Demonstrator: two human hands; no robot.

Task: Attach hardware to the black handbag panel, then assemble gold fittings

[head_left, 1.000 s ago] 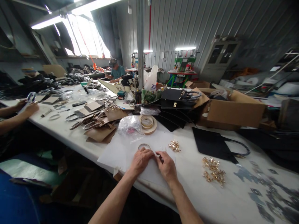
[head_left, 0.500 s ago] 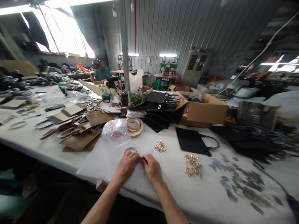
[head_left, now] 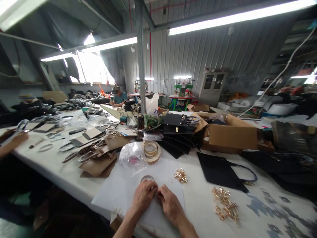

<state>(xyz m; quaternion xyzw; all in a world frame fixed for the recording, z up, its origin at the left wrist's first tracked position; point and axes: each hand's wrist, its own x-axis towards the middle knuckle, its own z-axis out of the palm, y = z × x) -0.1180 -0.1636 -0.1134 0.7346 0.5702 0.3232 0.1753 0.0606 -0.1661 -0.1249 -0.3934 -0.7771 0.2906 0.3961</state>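
Note:
Over a white sheet [head_left: 111,190] at the table's front edge, my left hand [head_left: 144,195] and my right hand [head_left: 171,204] work close together with fingertips pinched. Whatever lies between the fingers is too small and covered to make out. Just behind my left hand sits a narrow ring-shaped roll [head_left: 147,177], partly hidden by it. A small pile of gold metal fittings [head_left: 181,176] lies beyond my right hand, and a larger gold pile [head_left: 224,196] is further right. Behind that, a black bag panel [head_left: 214,170] with a rope-like handle rests flat.
Tape rolls [head_left: 156,157] and a clear plastic bag [head_left: 128,158] lie ahead, with brown bag pieces [head_left: 97,164] to the left. A cardboard box [head_left: 231,136] stands behind. Thin metal plates [head_left: 273,228] are scattered right. Another person's hand [head_left: 21,137] shows far left; a co-worker [head_left: 120,96] sits beyond.
The view has tilted up and turned left, so the table and my hands appear lower and further right. Another person's hand has come into view at the left edge. My hands stay pinched close together.

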